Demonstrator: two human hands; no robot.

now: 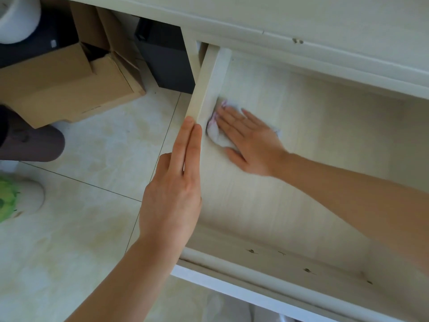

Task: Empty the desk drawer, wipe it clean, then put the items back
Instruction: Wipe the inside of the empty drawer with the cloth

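- Your right hand lies flat, pressing the cloth onto the drawer floor by its left wall
- Your left hand, fingers straight, steadies that wall
- Cloth looks soft and light; keep your palm over its middle

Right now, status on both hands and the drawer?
Left hand flat along the drawer's left wall, steadying. Right hand flat, pressing cloth onto the drawer floor by that wall. No items visible inside.

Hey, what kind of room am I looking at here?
Probably a home office or study corner: a pale wooden desk with an open drawer, cardboard boxes stored underneath, and a tiled floor.
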